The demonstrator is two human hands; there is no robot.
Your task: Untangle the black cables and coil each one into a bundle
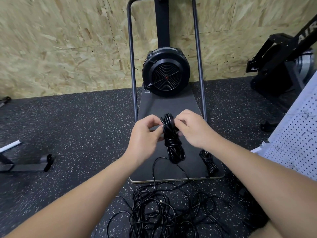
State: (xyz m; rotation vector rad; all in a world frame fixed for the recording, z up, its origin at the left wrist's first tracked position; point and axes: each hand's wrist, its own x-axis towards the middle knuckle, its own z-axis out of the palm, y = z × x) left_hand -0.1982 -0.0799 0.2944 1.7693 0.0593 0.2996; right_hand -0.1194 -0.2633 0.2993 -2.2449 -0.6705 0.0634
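A long black cable bundle [172, 143] hangs upright between my hands, wrapped round its middle. My left hand [145, 134] pinches it from the left near the top. My right hand [192, 127] pinches it from the right at the same height. A loose strand [155, 170] runs from the bundle down to a tangled heap of black cables [163, 208] on the floor in front of me. A second, smaller coiled bundle [209, 163] lies on the black platform [168, 105] at its right front corner.
A black fan machine [165, 73] with a grey tube frame [131, 66] stands against the chipboard wall. Another black machine [281, 66] is at the right, a white perforated panel [295, 143] beside my right arm, and a metal stand foot [30, 164] at the left.
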